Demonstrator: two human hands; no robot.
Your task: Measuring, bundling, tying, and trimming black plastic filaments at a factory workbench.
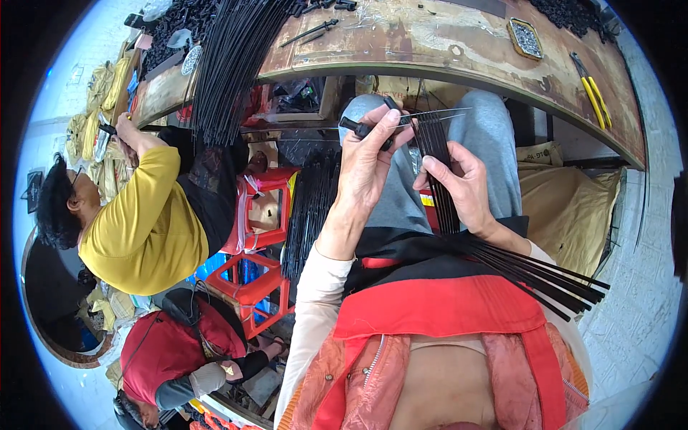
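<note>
Over my lap, my left hand (369,158) is closed on short black plastic pieces (355,127), with the thumb pressed against them. Thin metal wires (450,113) stick out to the right from these fingers, across the tops of some slim black rods. My right hand (467,188) grips that bundle of black rods (444,204) between thumb and fingers, and the rods stand roughly upright. More black rods (530,274) lie fanned across my apron, pointing to the lower right, below the right wrist.
A worn wooden bench (437,43) curves ahead, bearing yellow-handled pliers (596,100), a dish of small metal parts (525,39) and a heap of black rods (229,72). Red stools (251,287) stand left, near co-workers in a yellow top (147,229) and a dark red top (179,337).
</note>
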